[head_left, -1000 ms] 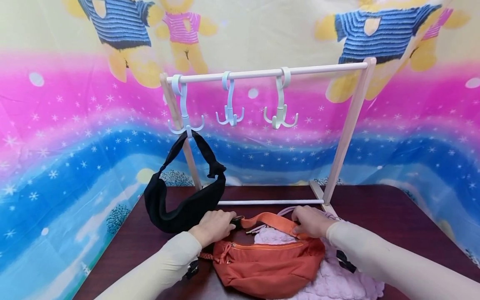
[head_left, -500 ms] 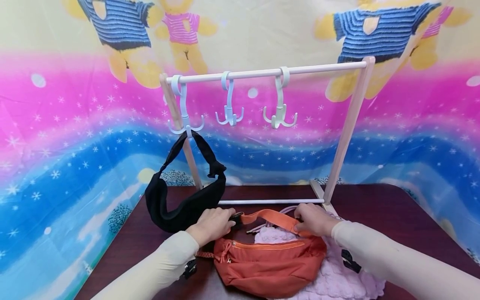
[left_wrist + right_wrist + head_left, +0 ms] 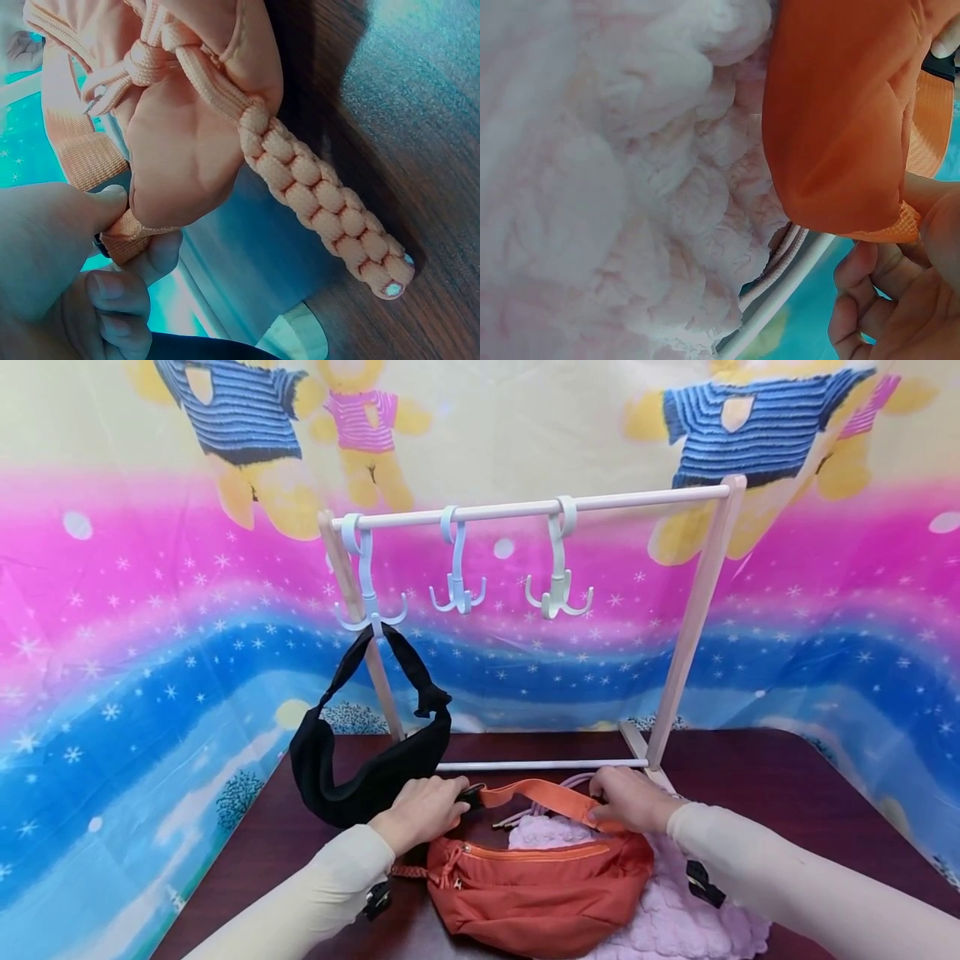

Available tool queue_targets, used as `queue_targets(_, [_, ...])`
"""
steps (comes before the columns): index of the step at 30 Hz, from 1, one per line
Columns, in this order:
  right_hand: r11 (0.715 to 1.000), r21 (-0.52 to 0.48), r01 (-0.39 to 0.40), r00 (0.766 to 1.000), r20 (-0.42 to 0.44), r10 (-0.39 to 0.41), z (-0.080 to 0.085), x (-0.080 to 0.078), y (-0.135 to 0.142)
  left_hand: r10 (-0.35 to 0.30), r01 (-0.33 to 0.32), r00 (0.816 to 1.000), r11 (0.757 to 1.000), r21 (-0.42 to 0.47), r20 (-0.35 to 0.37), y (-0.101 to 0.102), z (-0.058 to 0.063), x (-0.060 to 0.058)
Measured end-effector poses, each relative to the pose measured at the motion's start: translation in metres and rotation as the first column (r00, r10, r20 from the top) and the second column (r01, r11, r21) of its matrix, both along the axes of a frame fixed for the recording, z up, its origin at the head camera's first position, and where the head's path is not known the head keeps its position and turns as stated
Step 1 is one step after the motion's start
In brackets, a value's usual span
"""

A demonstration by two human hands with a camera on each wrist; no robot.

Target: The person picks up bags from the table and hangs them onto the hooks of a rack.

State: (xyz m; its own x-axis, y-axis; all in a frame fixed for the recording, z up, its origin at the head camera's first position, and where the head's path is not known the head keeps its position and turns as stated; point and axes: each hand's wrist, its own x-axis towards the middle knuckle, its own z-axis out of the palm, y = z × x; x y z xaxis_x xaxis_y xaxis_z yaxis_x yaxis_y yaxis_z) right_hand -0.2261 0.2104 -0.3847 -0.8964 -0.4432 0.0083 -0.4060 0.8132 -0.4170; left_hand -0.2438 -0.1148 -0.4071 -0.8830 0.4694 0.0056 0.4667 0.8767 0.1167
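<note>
An orange waist bag [image 3: 536, 889] lies on the dark table, partly on a fluffy pink bag [image 3: 675, 918]. My left hand [image 3: 423, 810] pinches the left end of its orange strap [image 3: 536, 797] by the black buckle; the left wrist view shows thumb and fingers [image 3: 112, 247] round the webbing, with a braided orange zip pull [image 3: 322, 225] on the wood. At the strap's right end my right hand [image 3: 630, 800] grips it, the fingers [image 3: 870, 300] curled under the orange webbing [image 3: 930, 127] beside the pink fluff [image 3: 615, 187].
A small wooden rack [image 3: 697, 610] with a white rail stands at the back of the table [image 3: 787, 793]. Three white hooks hang from it; a black waist bag [image 3: 367, 760] hangs from the left hook [image 3: 367, 602]. A colourful printed cloth covers the background.
Both hands keep their hold on the orange strap and have barely shifted. The bag stays on the table.
</note>
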Motion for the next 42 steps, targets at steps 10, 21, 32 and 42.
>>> queue_targets(10, [1.0,0.011,0.015,1.0,-0.027,-0.015,0.003,0.002,0.001,0.003,-0.003,1.0,1.0,0.004,-0.015,0.0,0.004,0.005])
queue_targets(21, [1.0,-0.003,0.003,0.999,-0.048,-0.003,0.013,0.004,0.002,0.012,-0.012,0.999,1.0,-0.003,-0.04,0.001,0.009,0.008])
queue_targets(32, [1.0,-0.012,0.017,0.998,-0.062,-0.017,0.021,0.003,0.005,0.002,-0.001,1.0,0.999,0.046,-0.028,-0.003,0.02,0.006])
queue_targets(42, [0.999,0.006,0.041,0.997,-0.072,-0.041,0.027,0.0,0.005,0.001,0.003,0.998,0.998,0.068,-0.055,-0.005,0.03,0.008])
